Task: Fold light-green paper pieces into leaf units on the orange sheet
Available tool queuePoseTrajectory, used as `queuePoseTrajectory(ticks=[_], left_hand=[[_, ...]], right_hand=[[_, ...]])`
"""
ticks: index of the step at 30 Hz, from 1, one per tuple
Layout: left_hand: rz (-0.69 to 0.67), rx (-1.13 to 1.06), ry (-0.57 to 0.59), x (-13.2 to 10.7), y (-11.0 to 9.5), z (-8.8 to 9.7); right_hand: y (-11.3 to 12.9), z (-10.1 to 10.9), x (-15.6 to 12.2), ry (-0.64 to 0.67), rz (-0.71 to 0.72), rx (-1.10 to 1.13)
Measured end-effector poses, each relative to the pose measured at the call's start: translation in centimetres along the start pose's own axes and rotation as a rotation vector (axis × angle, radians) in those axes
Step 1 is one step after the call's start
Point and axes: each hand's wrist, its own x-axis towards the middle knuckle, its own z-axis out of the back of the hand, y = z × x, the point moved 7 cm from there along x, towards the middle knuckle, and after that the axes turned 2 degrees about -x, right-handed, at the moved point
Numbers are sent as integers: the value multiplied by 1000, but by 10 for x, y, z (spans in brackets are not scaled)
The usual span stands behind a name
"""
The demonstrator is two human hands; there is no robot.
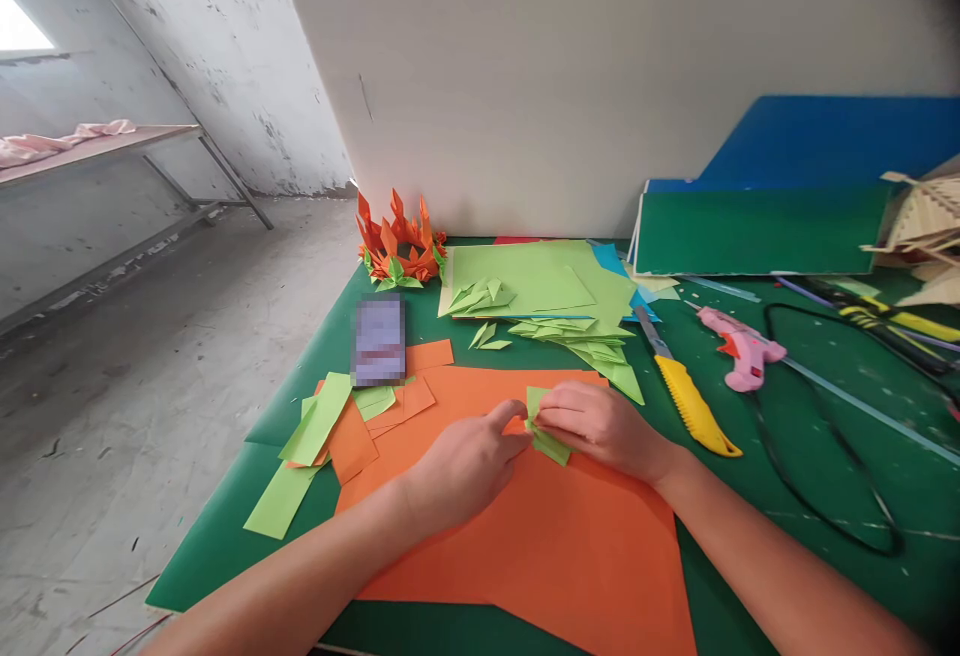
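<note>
A small light-green paper piece (551,448) is between my hands, above a large orange paper sheet (577,536). My right hand (600,426) has its fingers pressed together on the piece, covering its upper right part. At the piece's left edge, my left hand (476,458) has its thumb and forefinger bent toward each other, tips at the paper. Folded green paper leaves (480,296) lie beyond my hands, on a stack of green sheets (540,271). More folded green pieces (577,336) are heaped in front of that stack.
Left are cut green strips (281,501), orange pieces (352,446) and a blurred phone-like rectangle (378,341). An orange folded-paper ring (397,241) stands behind. A yellow-handled cutter (694,406) and pink glue gun (739,346) with a looping black cord (795,496) lie right.
</note>
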Motion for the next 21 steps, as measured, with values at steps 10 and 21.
queuePoseTrajectory(ticks=[10,21], left_hand=[[-36,6,10,1,-2,-1],[-68,158,51,1,-8,-12]], right_hand=[[-5,2,-1,2,-14,74],[-4,6,0,22,-49,80]])
